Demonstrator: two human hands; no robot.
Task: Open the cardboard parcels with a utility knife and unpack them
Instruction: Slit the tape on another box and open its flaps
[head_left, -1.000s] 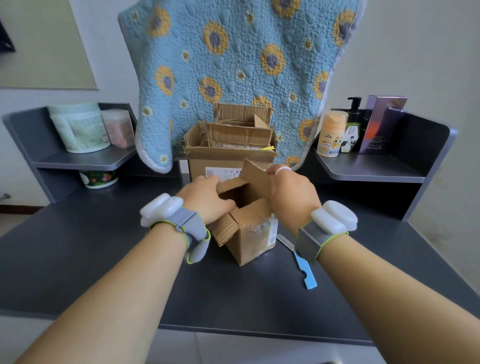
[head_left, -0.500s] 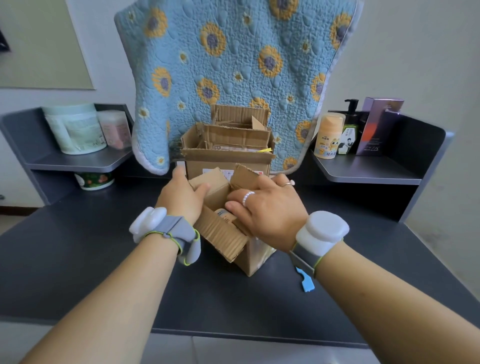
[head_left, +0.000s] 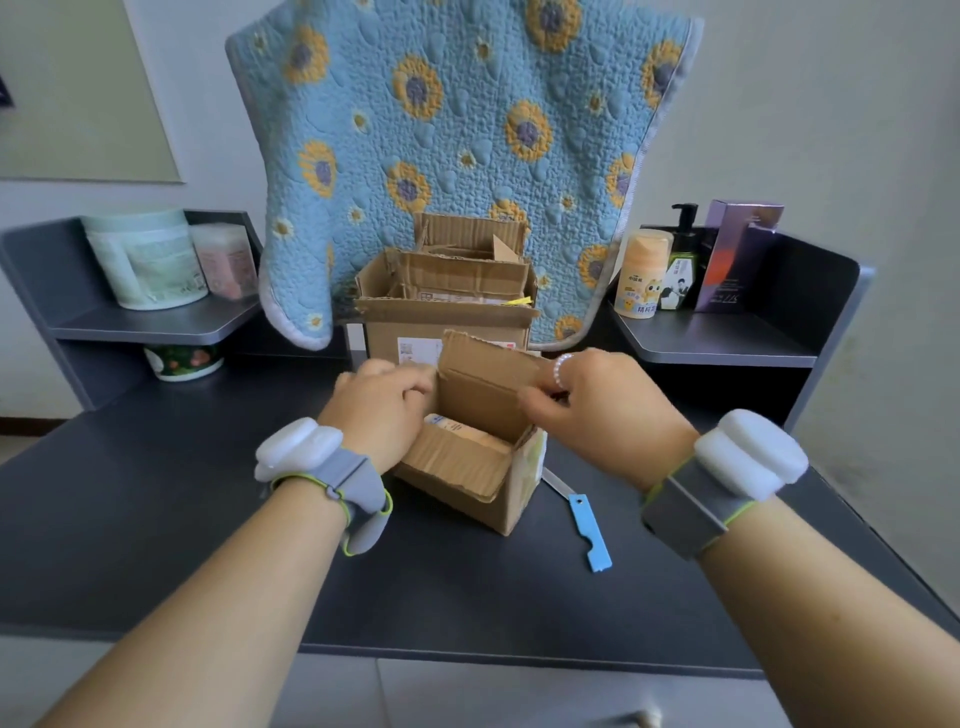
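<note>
A small cardboard parcel (head_left: 511, 491) stands on the dark desk (head_left: 156, 519) with its flaps spread open. Inside lies a pale packaged item (head_left: 457, 428). My left hand (head_left: 382, 410) grips the parcel's left flap, fingers curled over its edge. My right hand (head_left: 602, 410) pinches the upright far flap at its right end. A blue utility knife (head_left: 584, 514) lies flat on the desk just right of the parcel, untouched.
Two bigger opened cardboard boxes (head_left: 447, 306) stand behind the parcel under a hanging blue sunflower quilt (head_left: 457, 140). The left shelf holds tubs (head_left: 148, 260); the right shelf holds bottles (head_left: 641, 275) and a purple carton (head_left: 735, 254). The desk's front edge is near me.
My right hand left the inside of the parcel and now holds the far flap upright. My left hand shifted onto the left flap. The box stands open, showing its contents.
</note>
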